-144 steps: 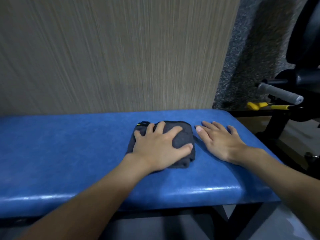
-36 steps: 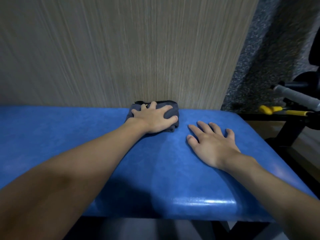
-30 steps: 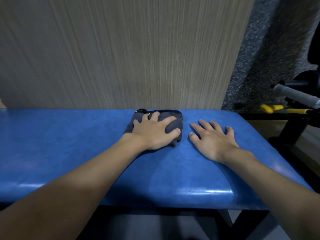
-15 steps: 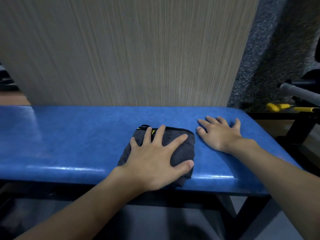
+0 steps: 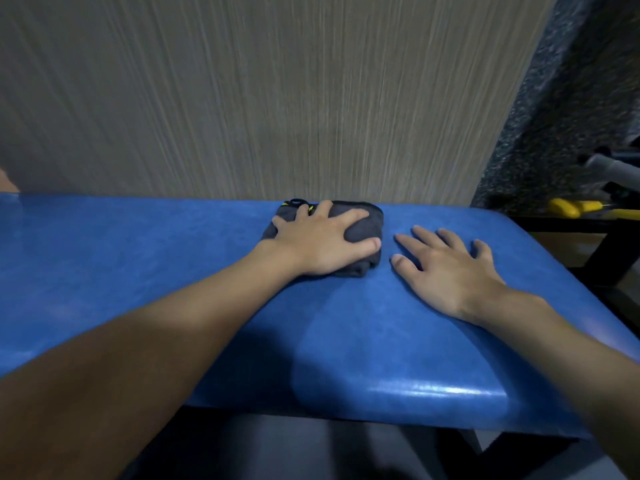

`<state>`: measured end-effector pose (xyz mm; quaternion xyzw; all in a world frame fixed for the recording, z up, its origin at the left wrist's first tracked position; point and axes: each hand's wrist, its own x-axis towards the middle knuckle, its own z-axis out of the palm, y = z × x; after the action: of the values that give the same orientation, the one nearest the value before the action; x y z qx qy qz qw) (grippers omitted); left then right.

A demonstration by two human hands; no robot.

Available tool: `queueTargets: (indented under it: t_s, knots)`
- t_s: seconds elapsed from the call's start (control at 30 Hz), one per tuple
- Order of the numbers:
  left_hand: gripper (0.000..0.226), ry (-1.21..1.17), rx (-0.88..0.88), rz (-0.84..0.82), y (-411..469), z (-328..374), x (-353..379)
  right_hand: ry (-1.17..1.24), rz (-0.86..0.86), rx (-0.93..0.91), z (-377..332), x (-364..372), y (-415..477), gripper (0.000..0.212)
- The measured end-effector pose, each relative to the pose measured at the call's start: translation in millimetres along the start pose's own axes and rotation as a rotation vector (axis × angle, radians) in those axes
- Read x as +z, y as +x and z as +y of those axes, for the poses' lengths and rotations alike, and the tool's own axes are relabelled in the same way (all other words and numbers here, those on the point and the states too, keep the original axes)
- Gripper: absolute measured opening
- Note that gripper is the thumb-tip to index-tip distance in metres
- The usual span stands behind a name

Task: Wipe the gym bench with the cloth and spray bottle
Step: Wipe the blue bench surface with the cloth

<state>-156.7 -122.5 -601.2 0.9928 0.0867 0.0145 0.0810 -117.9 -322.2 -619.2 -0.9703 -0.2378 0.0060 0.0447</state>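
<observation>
Folded cloth (image 5: 365, 219) pressed at the far edge of the bench (image 5: 138, 261)

The dark cloth is pinned under the left hand (image 5: 322, 244), whose fingers are spread flat over it, so that pressure is likely carried evenly into the blue surface beside the wall (image 5: 277, 98). The right hand (image 5: 446, 270) is laid palm-down just beside the cloth, fingers apart and nothing held, probably as a brace. No spray bottle is seen.

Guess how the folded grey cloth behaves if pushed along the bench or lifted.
Probably soft and floppy: the cloth bulges under the left hand. Likely slides easily: the bench looks smooth, glossy. Lifted, its folds would probably open.
</observation>
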Motion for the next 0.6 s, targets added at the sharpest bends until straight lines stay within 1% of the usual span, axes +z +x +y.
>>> queueTargets:
  t_s: [0.13, 0.27, 0.43, 0.6]
  knots:
    - [0.069, -0.006, -0.052, -0.024, 46.9, -1.8, -7.1, -0.002, 0.006, -0.005, 1.1, 3.0, 1.9, 0.059]
    - [0.069, 0.014, -0.067, -0.021, 57.6, -0.3, -7.5, 0.007, 0.002, 0.001, 0.9, 1.7, 2.5, 0.059]
    - [0.064, 0.031, -0.041, -0.023, 31.7, -4.0, -4.7, 0.028, 0.003, 0.002, 0.4, 0.5, 0.7, 0.059]
    - [0.067, 0.039, -0.004, -0.005, -33.5, -1.6, 0.1, 0.033, 0.001, 0.007, -0.2, -2.2, -2.0, 0.058]
